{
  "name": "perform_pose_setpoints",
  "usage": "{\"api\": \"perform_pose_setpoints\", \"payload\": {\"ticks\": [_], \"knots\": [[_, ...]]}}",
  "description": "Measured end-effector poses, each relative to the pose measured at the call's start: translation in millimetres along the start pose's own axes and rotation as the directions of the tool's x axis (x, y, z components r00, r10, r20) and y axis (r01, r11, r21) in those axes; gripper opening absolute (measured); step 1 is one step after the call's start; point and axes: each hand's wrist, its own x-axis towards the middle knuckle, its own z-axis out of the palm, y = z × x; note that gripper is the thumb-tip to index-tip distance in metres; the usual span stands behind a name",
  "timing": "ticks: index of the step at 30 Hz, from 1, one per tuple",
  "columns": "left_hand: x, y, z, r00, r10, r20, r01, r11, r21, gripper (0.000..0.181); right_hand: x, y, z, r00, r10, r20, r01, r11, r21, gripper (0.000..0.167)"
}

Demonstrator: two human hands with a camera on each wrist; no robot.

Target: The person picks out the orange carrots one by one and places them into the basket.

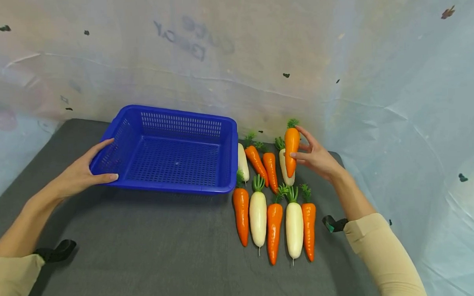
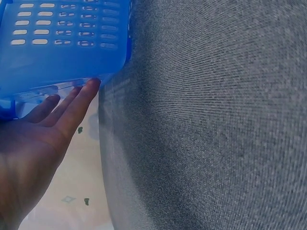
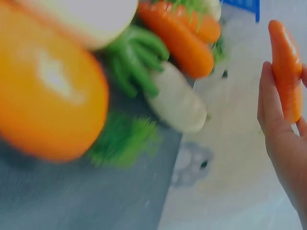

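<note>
Picking seems in hand: a carrot (image 1: 291, 148) is pinched by the right hand (image 1: 319, 159) over a far white radish (image 1: 282, 164); the blue basket (image 1: 175, 187) is gripped at its left end by the left hand (image 1: 80, 171); leftward carrying seems called for.

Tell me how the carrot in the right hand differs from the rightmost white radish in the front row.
The carrot is orange, while the radish is creamy white. The carrot is held up in the right hand; the radish lies on the dark tabletop. The carrot's green top is feathery, whereas the radish's has thicker stalks. Both narrow toward their lower ends.
</note>
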Motion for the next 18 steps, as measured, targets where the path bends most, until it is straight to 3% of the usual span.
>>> {"api": "perform_pose_setpoints", "payload": {"ticks": [18], "knots": [[-0.3, -2.1, 0.4, 1.0, -0.008, -0.005, 0.008, 1.0, -0.008, 0.102, 34.8, -38.4, 73.7, 0.995, -0.05, 0.087, 0.063, 0.987, -0.145, 0.087]]}}
